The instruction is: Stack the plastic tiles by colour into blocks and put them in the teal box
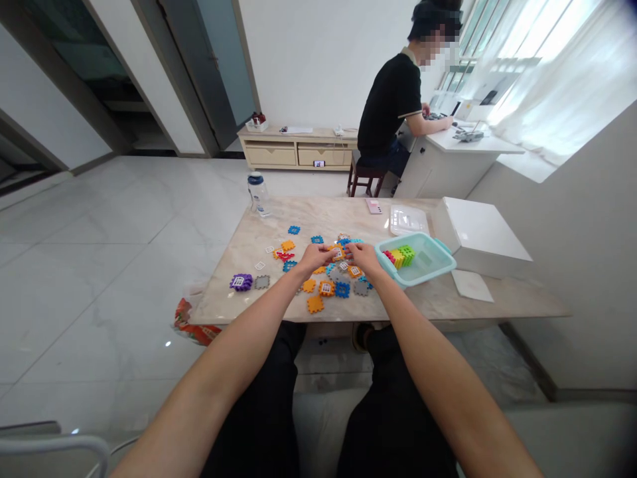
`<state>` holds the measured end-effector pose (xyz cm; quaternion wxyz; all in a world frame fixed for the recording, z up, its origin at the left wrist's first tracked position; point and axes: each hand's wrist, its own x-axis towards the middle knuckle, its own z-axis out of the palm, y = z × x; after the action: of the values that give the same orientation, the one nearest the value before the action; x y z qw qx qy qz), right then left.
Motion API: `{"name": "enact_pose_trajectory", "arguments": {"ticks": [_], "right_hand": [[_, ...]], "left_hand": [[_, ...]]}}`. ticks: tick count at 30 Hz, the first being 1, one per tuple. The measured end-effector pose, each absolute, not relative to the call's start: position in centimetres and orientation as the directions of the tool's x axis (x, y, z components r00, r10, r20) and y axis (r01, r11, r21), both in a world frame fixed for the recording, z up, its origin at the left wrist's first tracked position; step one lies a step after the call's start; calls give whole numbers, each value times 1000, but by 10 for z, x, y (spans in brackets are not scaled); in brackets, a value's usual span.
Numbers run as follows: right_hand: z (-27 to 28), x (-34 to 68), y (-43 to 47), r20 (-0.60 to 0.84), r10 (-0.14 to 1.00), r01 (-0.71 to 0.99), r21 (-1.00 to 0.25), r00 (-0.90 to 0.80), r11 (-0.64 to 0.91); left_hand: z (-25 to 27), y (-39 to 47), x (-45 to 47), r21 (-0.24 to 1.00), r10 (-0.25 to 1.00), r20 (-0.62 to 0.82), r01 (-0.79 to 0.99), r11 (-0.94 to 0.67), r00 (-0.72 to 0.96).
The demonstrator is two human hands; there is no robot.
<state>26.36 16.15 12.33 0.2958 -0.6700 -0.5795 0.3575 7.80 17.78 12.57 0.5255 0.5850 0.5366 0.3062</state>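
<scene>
An orange interlocking tile (337,252) with a white window-like insert is held between my two hands above the table. The fingers of my left hand (316,257) pinch its left edge. My right hand (364,257) is closed at its right side, fingertips against the edge. Below and around them lie loose tiles: an orange tile with a white grid (326,288), a blue tile (342,289), a grey tile (361,288) and a plain orange tile (315,305). Purple tiles (241,282) are stacked at the left, beside a grey square frame (262,282).
A mint basket (438,265) holds red, yellow and green tiles (399,256). Behind it are a clear plastic lid (408,220) and a white box (480,229). A water bottle (259,194) stands at the far left corner. Another person (391,106) sits at a white desk.
</scene>
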Motion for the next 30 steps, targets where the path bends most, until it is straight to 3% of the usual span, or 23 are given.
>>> {"name": "enact_pose_trajectory", "arguments": {"ticks": [8,15,20,24,27,30], "right_hand": [[77,283,161,-217,964,885,-404,153,-231],[66,272,172,-287,953,955,-246,92,-166],[68,264,177,-314,945,956,-234,97,-176],[82,263,174,-256,962,943,-286,96,-170],[103,261,168,-112,990,930,-347,85,-119],[126,255,157,150,986,898,-440,69,4]], "left_hand": [[114,185,40,820,986,-104,572,10,132],[107,192,11,732,989,-84,681,-24,125],[108,186,2,752,988,-103,659,-1,119],[115,177,1,813,985,-119,581,23,127],[127,170,6,872,985,-120,488,43,127],[142,162,20,926,983,-135,370,80,124]]}}
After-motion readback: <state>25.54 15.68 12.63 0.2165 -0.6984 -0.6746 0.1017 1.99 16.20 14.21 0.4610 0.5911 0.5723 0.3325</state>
